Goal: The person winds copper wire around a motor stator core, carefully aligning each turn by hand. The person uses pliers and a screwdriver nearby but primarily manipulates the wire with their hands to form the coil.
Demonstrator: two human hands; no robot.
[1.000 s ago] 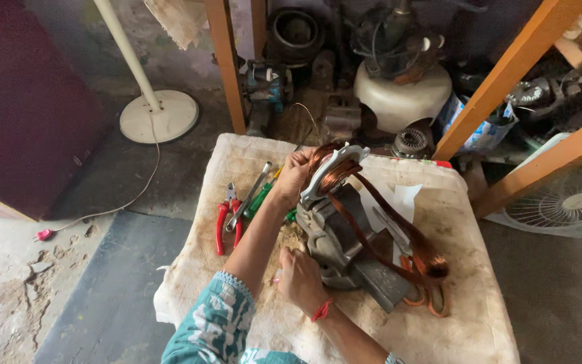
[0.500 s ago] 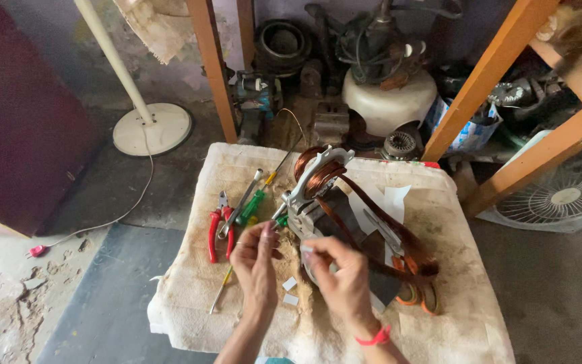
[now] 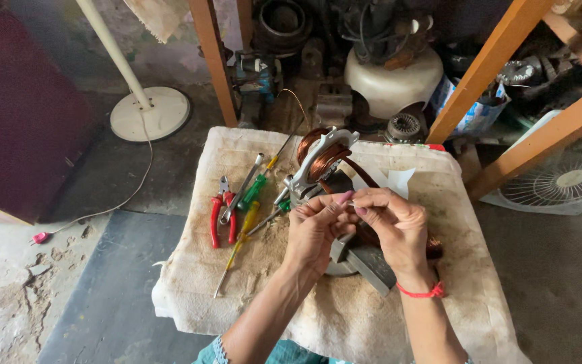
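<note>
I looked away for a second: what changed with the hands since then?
The left hand left the copper-wound winding jig and the right hand rose off the cloth-covered table; their fingertips now meet over the jig, pinching something too small to tell. The red-handled pliers and screwdrivers stayed put.

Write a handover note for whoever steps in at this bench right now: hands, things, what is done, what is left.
Left hand and right hand are raised together over the motor winding assembly, fingertips pinching something small between them; what it is cannot be told.
The assembly lies on the cloth-covered table, with copper wire coils looped through it.
Red-handled pliers, a green-handled screwdriver and a yellow-handled screwdriver lie untouched to its left.
Done: coils are on the assembly.
Left: the small piece is not yet fitted; the tools lie loose.
</note>
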